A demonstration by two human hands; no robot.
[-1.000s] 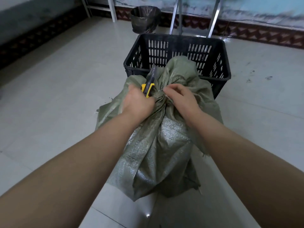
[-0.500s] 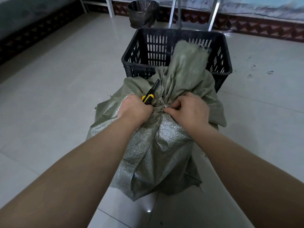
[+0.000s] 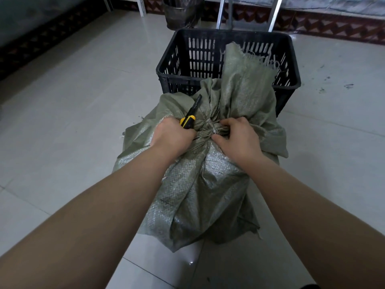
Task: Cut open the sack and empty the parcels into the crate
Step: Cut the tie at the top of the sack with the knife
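Pale floor tiles (image 3: 73, 101) carry your sack (image 3: 200, 195) before the crate (image 3: 166, 69); your left hand (image 3: 173, 136) grips the knife (image 3: 190, 116), your right hand (image 3: 239, 140) pinches the tied neck.

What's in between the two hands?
The tied neck of the sack lies between the left hand, gripping a knife, and the right hand pinching it, in the head view.
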